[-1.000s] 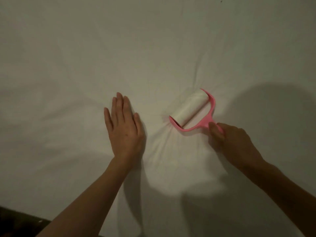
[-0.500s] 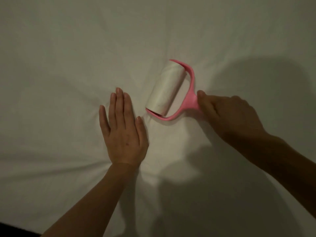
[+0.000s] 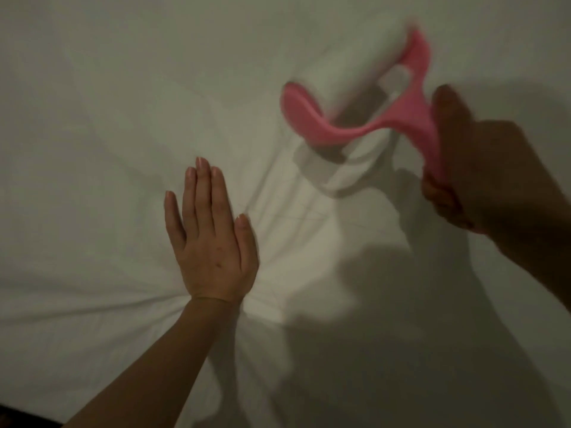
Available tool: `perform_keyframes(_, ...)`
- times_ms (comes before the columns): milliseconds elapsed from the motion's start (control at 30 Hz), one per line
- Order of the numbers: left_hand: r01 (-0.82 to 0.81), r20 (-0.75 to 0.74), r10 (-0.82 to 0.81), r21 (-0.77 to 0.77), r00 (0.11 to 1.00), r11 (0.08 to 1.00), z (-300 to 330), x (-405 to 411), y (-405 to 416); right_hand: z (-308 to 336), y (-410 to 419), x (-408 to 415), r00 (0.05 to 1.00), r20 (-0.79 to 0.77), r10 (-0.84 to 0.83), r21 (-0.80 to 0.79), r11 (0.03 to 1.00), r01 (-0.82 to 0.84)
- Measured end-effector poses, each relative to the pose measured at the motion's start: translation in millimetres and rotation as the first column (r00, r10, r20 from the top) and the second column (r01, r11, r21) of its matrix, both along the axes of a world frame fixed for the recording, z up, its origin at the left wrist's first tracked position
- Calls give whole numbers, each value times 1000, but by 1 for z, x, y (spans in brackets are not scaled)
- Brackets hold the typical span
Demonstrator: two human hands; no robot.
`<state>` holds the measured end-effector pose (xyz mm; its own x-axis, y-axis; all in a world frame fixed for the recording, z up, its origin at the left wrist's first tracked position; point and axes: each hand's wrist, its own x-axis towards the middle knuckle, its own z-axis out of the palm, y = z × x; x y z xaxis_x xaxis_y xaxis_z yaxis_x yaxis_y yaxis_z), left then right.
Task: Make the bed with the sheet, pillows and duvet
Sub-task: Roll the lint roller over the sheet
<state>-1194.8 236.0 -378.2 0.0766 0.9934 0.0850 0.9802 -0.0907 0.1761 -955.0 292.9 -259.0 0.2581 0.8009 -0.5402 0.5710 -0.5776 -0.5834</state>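
A white sheet (image 3: pixel 108 118) covers the bed and fills almost the whole view, with creases fanning out around my wrist. My left hand (image 3: pixel 210 239) lies flat on it, fingers straight and together, pressing the cloth. My right hand (image 3: pixel 475 177) grips the handle of a pink lint roller (image 3: pixel 401 115) at the upper right. The roller is lifted off the sheet and blurred, its white roll barely distinguishable from the cloth, and its shadow falls on the sheet below it. No pillows or duvet show.
A dark strip at the bottom left corner (image 3: pixel 18 418) marks the near edge of the bed. Large shadows of my arms lie over the right half of the sheet.
My right hand has raised the lint roller off the sheet and swung it up and to the right. My left hand stays pressed flat in the same spot.
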Motion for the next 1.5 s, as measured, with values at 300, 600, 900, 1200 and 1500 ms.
perform_keyframes(300, -19, 48, 22, -58, 999, 998, 12, 1, 3, -28, 6, -29, 901, 199, 386, -123, 922, -367)
perform_keyframes(600, 36, 173, -15, -121, 985, 992, 43, -9, 11, -1, -14, 37, 982, -98, -164, -314, 941, 126)
perform_keyframes(900, 74, 130, -55, -149, 990, 986, 30, -4, 5, -11, -38, 17, 848, 252, 467, -270, 875, -401)
perform_keyframes(1200, 89, 191, -59, -150, 980, 985, 27, -7, 6, -5, -24, -8, 761, 318, 565, -259, 824, -504)
perform_keyframes(1500, 85, 225, -50, -146, 973, 986, 27, -10, 6, 15, -8, 6, 758, 361, 543, -147, 836, -529)
